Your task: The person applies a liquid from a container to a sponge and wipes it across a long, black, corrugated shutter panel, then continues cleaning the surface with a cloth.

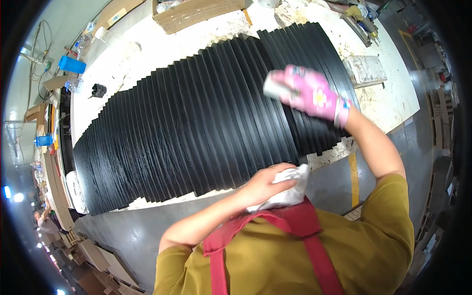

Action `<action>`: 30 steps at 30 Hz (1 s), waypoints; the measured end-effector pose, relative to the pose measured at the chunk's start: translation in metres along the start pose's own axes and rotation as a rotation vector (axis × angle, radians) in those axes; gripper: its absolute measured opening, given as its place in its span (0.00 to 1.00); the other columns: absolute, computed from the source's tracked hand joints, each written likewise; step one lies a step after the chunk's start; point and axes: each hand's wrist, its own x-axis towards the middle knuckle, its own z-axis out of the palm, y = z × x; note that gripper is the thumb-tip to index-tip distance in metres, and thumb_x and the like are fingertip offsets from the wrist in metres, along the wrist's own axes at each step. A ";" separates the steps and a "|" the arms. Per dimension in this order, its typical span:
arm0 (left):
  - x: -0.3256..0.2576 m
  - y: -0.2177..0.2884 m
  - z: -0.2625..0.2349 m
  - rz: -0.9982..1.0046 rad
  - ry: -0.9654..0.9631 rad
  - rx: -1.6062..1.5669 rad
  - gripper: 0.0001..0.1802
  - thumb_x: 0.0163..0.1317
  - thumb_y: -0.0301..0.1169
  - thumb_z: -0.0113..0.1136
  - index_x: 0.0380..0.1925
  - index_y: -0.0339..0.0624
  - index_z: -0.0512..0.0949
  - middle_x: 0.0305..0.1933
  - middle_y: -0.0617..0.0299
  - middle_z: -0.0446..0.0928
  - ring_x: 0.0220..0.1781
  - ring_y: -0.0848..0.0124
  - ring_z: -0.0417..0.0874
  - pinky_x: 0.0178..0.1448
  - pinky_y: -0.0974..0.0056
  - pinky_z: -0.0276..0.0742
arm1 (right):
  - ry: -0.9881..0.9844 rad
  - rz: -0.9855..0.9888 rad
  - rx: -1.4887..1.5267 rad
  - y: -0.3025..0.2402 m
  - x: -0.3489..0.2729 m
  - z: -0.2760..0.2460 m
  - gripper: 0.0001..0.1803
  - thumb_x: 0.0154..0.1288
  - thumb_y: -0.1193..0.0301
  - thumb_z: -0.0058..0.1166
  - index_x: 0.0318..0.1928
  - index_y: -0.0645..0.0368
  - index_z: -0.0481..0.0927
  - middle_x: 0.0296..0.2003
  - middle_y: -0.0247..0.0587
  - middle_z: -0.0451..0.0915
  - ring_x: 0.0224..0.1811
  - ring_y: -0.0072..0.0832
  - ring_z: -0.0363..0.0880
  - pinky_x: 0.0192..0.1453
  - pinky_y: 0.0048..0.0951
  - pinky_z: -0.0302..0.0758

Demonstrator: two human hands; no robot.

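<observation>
Long black strips (187, 108) lie side by side, packed close, across the white table. At the right a second group of black strips (314, 54) overlaps or adjoins the first. My right hand (314, 91), in a pink flowered glove, is over these strips with its fingers closed round a small white pad-like thing (276, 88), slightly blurred. My bare left hand (263, 187) grips a crumpled white cloth (295, 189) at the near edge of the strips, close to my red apron. Whether the white pad touches the strips, I cannot tell.
The white table (400, 96) holds a cardboard box (199, 18) at the back, a clear bottle (118, 42) and a crumpled black piece (98, 90) at the left. A pale block (366, 71) and hand tools (361, 24) lie right. A blue container (72, 64) stands far left.
</observation>
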 end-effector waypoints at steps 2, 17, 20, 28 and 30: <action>0.023 -0.021 0.024 -0.004 -0.158 -0.027 0.25 0.70 0.39 0.60 0.62 0.38 0.72 0.55 0.54 0.80 0.57 0.68 0.79 0.62 0.64 0.73 | 0.231 0.026 0.072 0.029 0.027 -0.004 0.26 0.65 0.60 0.58 0.63 0.50 0.73 0.47 0.49 0.79 0.50 0.48 0.80 0.55 0.44 0.78; 0.040 -0.050 0.077 -0.242 0.165 -0.346 0.30 0.72 0.44 0.59 0.66 0.35 0.71 0.54 0.59 0.79 0.55 0.75 0.78 0.61 0.68 0.73 | -0.212 -0.251 0.122 0.006 -0.067 -0.006 0.27 0.61 0.60 0.61 0.61 0.51 0.74 0.38 0.40 0.78 0.38 0.34 0.81 0.39 0.36 0.81; 0.044 -0.053 0.088 -0.195 0.204 -0.371 0.30 0.72 0.44 0.60 0.65 0.35 0.71 0.53 0.60 0.80 0.53 0.76 0.78 0.58 0.69 0.75 | 0.083 -0.044 0.214 0.042 -0.025 0.009 0.26 0.65 0.65 0.59 0.62 0.53 0.74 0.41 0.44 0.77 0.38 0.39 0.81 0.43 0.37 0.80; 0.037 -0.064 0.072 -0.188 0.157 -0.343 0.30 0.71 0.44 0.60 0.64 0.33 0.72 0.54 0.59 0.79 0.55 0.75 0.78 0.60 0.69 0.73 | -0.202 -0.341 0.146 0.003 -0.067 -0.014 0.28 0.62 0.63 0.62 0.62 0.51 0.74 0.42 0.42 0.79 0.39 0.36 0.84 0.40 0.36 0.84; 0.040 -0.077 0.074 -0.144 0.119 -0.303 0.31 0.72 0.45 0.60 0.67 0.36 0.70 0.55 0.61 0.79 0.56 0.76 0.77 0.61 0.69 0.72 | 0.095 -0.265 0.154 0.026 -0.024 -0.011 0.29 0.65 0.58 0.58 0.64 0.53 0.73 0.44 0.46 0.79 0.43 0.38 0.84 0.44 0.36 0.84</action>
